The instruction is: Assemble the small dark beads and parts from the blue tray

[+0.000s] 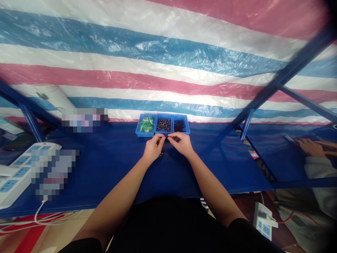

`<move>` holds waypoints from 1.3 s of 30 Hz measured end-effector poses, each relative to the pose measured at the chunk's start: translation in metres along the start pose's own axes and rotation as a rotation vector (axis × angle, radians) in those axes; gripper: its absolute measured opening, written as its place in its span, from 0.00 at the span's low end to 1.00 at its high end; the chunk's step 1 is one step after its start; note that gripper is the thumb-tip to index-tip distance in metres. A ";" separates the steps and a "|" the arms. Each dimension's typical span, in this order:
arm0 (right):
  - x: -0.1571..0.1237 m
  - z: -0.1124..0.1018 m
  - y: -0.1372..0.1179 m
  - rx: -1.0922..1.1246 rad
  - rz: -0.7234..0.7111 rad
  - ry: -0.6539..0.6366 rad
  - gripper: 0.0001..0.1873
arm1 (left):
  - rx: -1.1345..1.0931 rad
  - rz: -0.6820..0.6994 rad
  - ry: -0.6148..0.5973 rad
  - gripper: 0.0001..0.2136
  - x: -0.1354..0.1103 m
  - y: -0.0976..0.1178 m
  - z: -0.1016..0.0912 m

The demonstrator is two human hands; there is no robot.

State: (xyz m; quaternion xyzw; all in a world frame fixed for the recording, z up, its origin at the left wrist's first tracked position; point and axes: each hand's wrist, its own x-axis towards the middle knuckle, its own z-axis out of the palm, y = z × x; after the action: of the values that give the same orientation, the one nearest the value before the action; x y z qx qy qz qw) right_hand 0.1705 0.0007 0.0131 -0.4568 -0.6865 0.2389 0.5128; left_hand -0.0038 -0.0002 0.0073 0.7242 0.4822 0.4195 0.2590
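My left hand [153, 148] and my right hand [183, 143] are close together just in front of three blue bins. Thumb and forefinger are pinched on each hand, around something small and dark that I cannot make out. The left bin [137, 130] holds green and whitish pieces [147, 123]. In the middle bin [157, 128] lie small brass-and-black parts [163, 124]. Thin black pieces [179, 125] fill part of the right bin [187, 129]. A little brass-coloured part [161, 154] rests on the blue table beside my left hand.
The blue tabletop [105, 168] ends near my body. White power strips stand at the left [25, 172] and lower right [263, 221]. Blurred-out items lie left. Blue frame posts [247, 123] and a striped sheet [168, 70] enclose the back. Another person's hand [310, 147] shows far right.
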 end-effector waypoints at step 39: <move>0.002 -0.014 -0.002 -0.244 -0.113 0.483 0.10 | 0.000 -0.009 0.032 0.13 -0.001 0.006 -0.002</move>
State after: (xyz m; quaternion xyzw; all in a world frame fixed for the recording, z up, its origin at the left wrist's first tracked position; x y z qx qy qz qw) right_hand 0.1827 -0.0004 0.0210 -0.5199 -0.5924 0.0096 0.6154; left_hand -0.0024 -0.0038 0.0128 0.7151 0.4896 0.4300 0.2529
